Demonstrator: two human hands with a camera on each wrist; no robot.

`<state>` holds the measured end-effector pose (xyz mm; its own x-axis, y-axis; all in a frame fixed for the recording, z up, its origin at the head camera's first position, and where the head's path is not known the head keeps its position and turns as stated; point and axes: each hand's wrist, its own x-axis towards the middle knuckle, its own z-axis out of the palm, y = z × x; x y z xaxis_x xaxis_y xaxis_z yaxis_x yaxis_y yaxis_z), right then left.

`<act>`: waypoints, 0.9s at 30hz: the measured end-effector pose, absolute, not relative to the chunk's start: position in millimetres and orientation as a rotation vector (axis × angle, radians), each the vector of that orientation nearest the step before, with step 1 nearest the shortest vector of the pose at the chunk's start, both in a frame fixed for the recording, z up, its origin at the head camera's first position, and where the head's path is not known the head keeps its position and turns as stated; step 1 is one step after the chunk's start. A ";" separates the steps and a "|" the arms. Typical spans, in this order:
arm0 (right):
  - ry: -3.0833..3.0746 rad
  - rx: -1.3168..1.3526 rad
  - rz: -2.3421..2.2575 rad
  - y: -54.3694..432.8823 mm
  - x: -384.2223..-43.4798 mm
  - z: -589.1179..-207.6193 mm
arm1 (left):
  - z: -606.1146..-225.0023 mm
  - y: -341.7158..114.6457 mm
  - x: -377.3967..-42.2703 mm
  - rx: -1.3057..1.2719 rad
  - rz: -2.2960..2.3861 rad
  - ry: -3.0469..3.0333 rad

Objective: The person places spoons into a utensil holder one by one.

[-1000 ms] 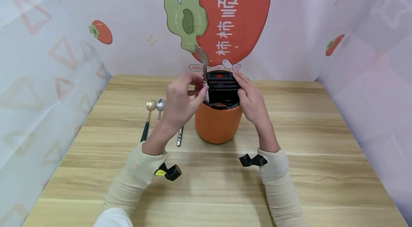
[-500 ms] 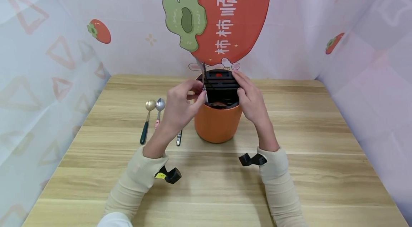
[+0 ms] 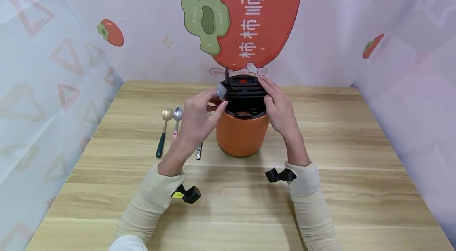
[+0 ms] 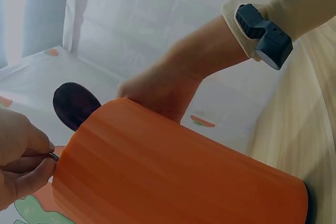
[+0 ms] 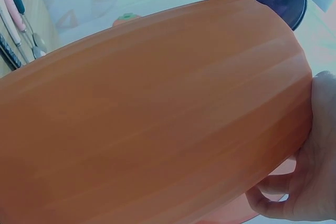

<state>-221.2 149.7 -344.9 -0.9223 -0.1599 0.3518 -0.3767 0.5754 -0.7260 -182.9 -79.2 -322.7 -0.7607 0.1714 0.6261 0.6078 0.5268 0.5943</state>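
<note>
An orange utensil holder [image 3: 242,138] with a black slotted insert [image 3: 246,92] stands on the table. My left hand [image 3: 203,114] pinches a silver spoon [image 3: 222,91] near its bowl, at the holder's left rim; the handle is hidden inside the holder. Beside it a dark spoon [image 4: 74,104] sticks up out of the holder. My right hand [image 3: 281,110] rests against the holder's right rim, its fingers lying along the upper edge and the wall. In the left wrist view only a small edge of the pinched spoon shows between thumb and finger.
Left of the holder lie a gold spoon with a dark green handle [image 3: 161,144], a silver spoon with a pink handle [image 5: 16,11], a utensil with a white handle [image 5: 9,19] and one with a black patterned handle [image 3: 199,152]. Printed cloth walls [image 3: 142,57] surround the table.
The silver spoon in my left hand has gone down into the holder and turned, so its bowl now sits at rim level. My right hand stays on the rim.
</note>
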 end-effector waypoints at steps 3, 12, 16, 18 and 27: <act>-2.555 0.456 1.271 148.9 -221.8 -344.6 | -322.1 -81.7 -179.8 -0.600 -1.195 -2.250; -2.547 0.460 1.273 148.7 -222.1 -343.9 | -325.3 -96.1 -177.1 -0.567 -1.199 -2.200; -2.542 0.460 1.278 149.1 -221.9 -344.1 | -328.5 -103.4 -176.4 -0.546 -1.187 -2.219; -2.542 0.458 1.279 149.1 -221.9 -344.1 | -330.8 -107.8 -175.8 -0.527 -1.181 -2.228; -2.558 0.438 1.266 149.5 -221.7 -344.5 | -348.1 -131.0 -177.2 -0.437 -1.145 -2.288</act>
